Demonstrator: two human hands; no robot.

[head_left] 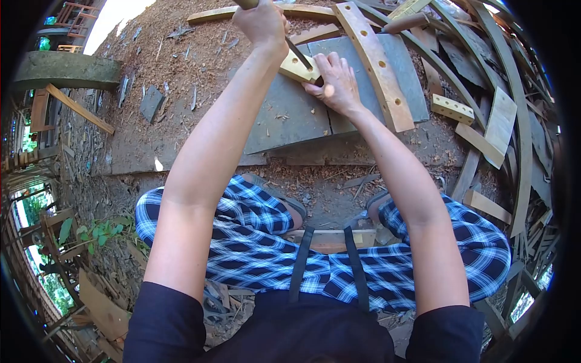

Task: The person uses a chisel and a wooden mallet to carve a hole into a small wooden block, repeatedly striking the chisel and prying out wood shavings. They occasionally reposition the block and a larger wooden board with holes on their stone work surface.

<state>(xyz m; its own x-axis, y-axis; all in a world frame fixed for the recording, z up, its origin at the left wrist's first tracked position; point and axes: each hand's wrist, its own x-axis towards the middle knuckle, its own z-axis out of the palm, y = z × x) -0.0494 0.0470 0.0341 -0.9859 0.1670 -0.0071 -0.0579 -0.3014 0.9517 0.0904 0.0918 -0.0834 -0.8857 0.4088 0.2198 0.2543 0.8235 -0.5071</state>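
A small yellowish wooden block (pixel 298 68) with dark holes lies on the grey board (pixel 281 112). My left hand (pixel 261 25) is closed around the wooden handle of a chisel-like tool (pixel 299 54), whose dark shaft slants down to a hole in the block. My right hand (pixel 336 83) grips the right end of the block, thumb at its near edge and fingers over the far side. Right of this hand lies a long curved wooden piece (pixel 382 72) with several round holes.
A wooden mallet-like piece (pixel 405 23) rests at the upper right, near a holed block (pixel 452 109) and piled wooden strips (pixel 505 72). Wood shavings (pixel 200 42) cover the ground at upper left. A thick curved beam (pixel 66 69) stands far left.
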